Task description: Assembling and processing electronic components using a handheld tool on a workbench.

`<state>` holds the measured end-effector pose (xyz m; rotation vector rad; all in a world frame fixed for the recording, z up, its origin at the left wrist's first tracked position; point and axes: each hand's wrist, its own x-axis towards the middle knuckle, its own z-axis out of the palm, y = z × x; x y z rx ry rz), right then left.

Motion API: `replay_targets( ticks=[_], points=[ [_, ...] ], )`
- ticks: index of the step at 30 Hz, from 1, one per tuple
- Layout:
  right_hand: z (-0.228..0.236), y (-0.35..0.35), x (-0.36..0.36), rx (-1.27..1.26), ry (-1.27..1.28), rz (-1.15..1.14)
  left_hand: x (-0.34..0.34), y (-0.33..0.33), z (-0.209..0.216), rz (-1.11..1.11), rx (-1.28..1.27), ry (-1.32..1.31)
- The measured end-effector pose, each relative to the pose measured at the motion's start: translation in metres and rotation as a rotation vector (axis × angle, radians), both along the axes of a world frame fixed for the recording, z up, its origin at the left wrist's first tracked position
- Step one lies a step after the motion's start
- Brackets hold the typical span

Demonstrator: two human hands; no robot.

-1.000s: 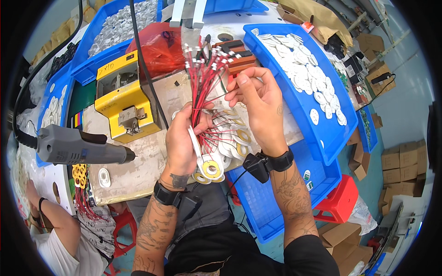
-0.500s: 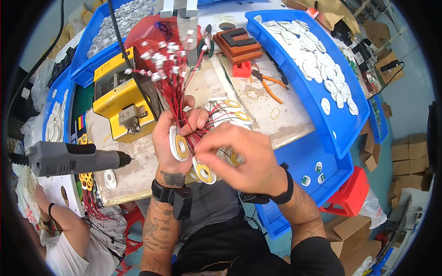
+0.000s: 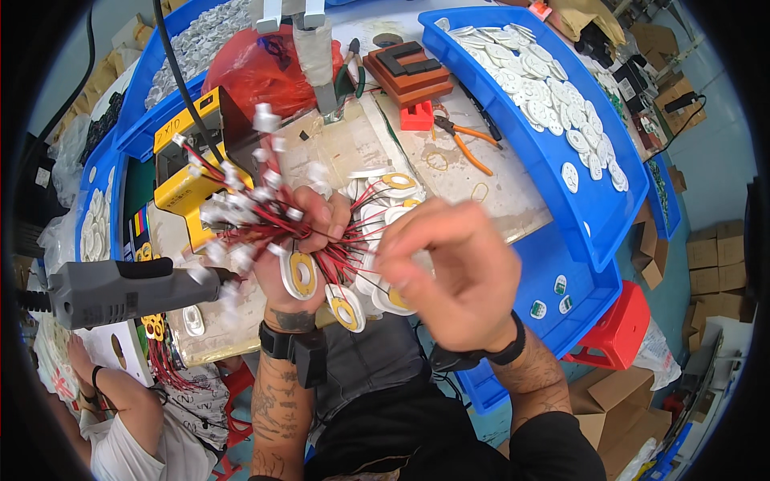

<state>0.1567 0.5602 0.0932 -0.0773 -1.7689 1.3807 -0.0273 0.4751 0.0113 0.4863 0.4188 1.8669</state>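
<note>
My left hand [image 3: 322,218] is closed around a thick bundle of thin red and black wires [image 3: 337,255]. Small white plug connectors [image 3: 266,120] fan out from the bundle's upper left end, some smeared by motion. At the other end hang oval white discs with gold ring faces; one disc [image 3: 298,275] lies against my left palm and another disc [image 3: 346,309] dangles below it. My right hand [image 3: 473,276], blurred, is beside the hanging discs, thumb and forefinger curled together. Whatever its fingertips hold is hidden. More white discs [image 3: 399,181] with wires are heaped behind the bundle.
A grey power screwdriver [image 3: 136,293] juts in from the left, near a yellow metal fixture [image 3: 178,192]. Orange-handled pliers [image 3: 465,148] and a brown block [image 3: 409,76] lie farther back. At right stands a blue tray [image 3: 521,168] of white discs. A person's arm [image 3: 128,385] is at lower left.
The wire bundle has tipped left and down, its connectors swinging toward the screwdriver. My right hand has moved right, away from the disc it was touching. My left hand still grips the wires.
</note>
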Motion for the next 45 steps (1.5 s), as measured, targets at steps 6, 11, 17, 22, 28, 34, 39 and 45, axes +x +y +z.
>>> replay_targets(
  ticks=[6, 11, 17, 22, 28, 34, 39, 45],
  points=[
    [-0.016, 0.025, 0.002, -0.688, 0.121, 0.020, 0.008, -0.012, 0.005, 0.122, -0.014, -0.019],
    [-0.020, 0.057, -0.008, -0.755, 0.184, -0.025, 0.020, 0.003, 0.027, -0.010, -0.200, 0.335],
    [-0.020, 0.079, -0.027, -0.845, 0.132, 0.025, 0.021, 0.010, 0.039, 0.025, -0.190, 0.195],
    [-0.023, 0.085, -0.038, -0.913, 0.140, 0.008, 0.022, 0.010, 0.037, 0.023, -0.231, 0.174],
    [-0.017, 0.088, -0.040, -0.859, 0.198, 0.003, 0.024, 0.008, 0.036, -0.019, -0.180, 0.233],
    [-0.022, 0.087, -0.043, -0.872, 0.224, -0.078, 0.023, 0.007, 0.038, -0.038, -0.211, 0.213],
    [-0.024, 0.088, -0.028, -0.784, 0.145, -0.031, 0.027, -0.002, 0.046, -0.054, -0.322, 0.330],
    [-0.029, 0.077, -0.009, -0.692, -0.048, -0.135, 0.043, -0.004, 0.050, 0.074, -0.369, 0.706]
  ],
)
